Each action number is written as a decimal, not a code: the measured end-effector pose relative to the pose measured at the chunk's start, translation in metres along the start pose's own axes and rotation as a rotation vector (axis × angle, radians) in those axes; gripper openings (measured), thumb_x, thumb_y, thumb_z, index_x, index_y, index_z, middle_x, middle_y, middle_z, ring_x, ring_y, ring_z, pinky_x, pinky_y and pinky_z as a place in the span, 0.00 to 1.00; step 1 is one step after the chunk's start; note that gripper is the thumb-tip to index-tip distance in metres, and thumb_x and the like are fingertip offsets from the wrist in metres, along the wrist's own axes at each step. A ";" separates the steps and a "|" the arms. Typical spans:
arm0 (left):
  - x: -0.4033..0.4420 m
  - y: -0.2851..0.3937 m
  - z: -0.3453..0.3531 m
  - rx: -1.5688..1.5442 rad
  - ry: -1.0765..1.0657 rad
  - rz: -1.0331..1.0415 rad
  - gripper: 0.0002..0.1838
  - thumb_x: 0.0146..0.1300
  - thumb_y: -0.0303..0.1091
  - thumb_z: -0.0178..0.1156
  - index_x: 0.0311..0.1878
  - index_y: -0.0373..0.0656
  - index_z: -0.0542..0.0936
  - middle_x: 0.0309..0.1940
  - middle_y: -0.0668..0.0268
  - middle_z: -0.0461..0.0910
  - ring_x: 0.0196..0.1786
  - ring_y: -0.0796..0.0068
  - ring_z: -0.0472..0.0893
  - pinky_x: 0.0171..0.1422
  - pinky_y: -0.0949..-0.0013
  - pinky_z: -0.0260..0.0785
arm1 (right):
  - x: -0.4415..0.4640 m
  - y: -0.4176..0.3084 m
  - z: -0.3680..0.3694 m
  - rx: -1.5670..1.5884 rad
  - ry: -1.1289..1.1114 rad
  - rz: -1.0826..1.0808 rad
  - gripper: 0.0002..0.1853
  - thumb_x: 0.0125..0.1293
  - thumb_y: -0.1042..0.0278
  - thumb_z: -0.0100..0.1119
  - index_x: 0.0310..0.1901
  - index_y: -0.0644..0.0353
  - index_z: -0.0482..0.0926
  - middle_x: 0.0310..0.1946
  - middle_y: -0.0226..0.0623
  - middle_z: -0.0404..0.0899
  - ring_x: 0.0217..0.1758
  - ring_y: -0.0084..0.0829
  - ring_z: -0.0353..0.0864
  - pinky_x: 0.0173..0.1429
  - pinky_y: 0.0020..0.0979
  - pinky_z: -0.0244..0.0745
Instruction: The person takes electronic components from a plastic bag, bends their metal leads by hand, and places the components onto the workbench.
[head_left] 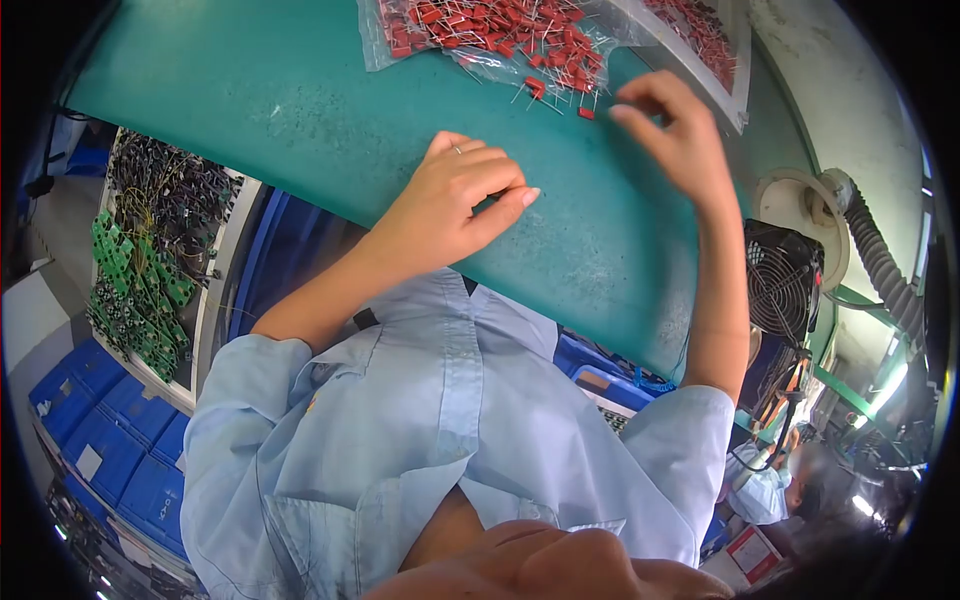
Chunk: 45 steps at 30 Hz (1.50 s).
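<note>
My left hand (455, 195) is over the green tabletop, its fingers curled and the thumb tip meeting the forefinger. A ring shows on one finger. Whatever may be in that grip is hidden. My right hand (680, 140) hovers farther right, slightly blurred, thumb and curved forefinger apart with nothing visible between them. Just left of its fingertips lies a loose red component with wire leads (586, 113). Another red component (535, 86) lies by the mouth of a clear plastic bag (375, 45), which holds a heap of similar red parts.
A white-edged tray (738, 105) with more red parts stands at the back right. A black fan (780, 278) and a ribbed hose (880, 240) are on the right. Green circuit boards (140, 290) with wires and blue bins (150, 490) are at left. Another person (760, 490) is at lower right.
</note>
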<state>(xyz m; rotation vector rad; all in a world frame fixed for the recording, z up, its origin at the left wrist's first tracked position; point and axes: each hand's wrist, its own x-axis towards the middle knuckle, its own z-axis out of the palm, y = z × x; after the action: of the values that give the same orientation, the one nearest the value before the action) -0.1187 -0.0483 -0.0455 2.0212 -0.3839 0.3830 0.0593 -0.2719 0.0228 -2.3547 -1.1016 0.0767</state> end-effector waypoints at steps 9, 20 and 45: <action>-0.001 0.000 0.002 0.011 0.012 -0.011 0.10 0.70 0.32 0.64 0.32 0.41 0.79 0.28 0.66 0.77 0.34 0.66 0.75 0.56 0.64 0.63 | 0.004 -0.006 0.024 0.114 -0.151 0.093 0.08 0.63 0.68 0.68 0.39 0.64 0.82 0.35 0.38 0.77 0.39 0.34 0.78 0.46 0.37 0.75; -0.003 0.003 0.000 0.019 -0.014 0.004 0.10 0.71 0.33 0.64 0.32 0.41 0.79 0.27 0.68 0.77 0.33 0.71 0.74 0.57 0.65 0.62 | -0.069 -0.056 -0.008 0.313 -0.310 0.387 0.10 0.67 0.67 0.68 0.37 0.67 0.83 0.29 0.33 0.78 0.33 0.24 0.72 0.38 0.31 0.69; -0.003 0.002 0.001 0.027 -0.026 -0.032 0.10 0.70 0.33 0.66 0.32 0.42 0.80 0.28 0.69 0.79 0.35 0.71 0.75 0.59 0.65 0.64 | -0.098 -0.075 0.045 -0.291 0.010 -0.014 0.07 0.59 0.80 0.64 0.33 0.66 0.73 0.32 0.46 0.71 0.39 0.48 0.73 0.45 0.45 0.73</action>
<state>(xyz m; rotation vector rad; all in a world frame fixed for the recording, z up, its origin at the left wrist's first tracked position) -0.1226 -0.0499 -0.0455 2.0574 -0.3646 0.3439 -0.0702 -0.2835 0.0044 -2.5985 -1.1922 -0.1072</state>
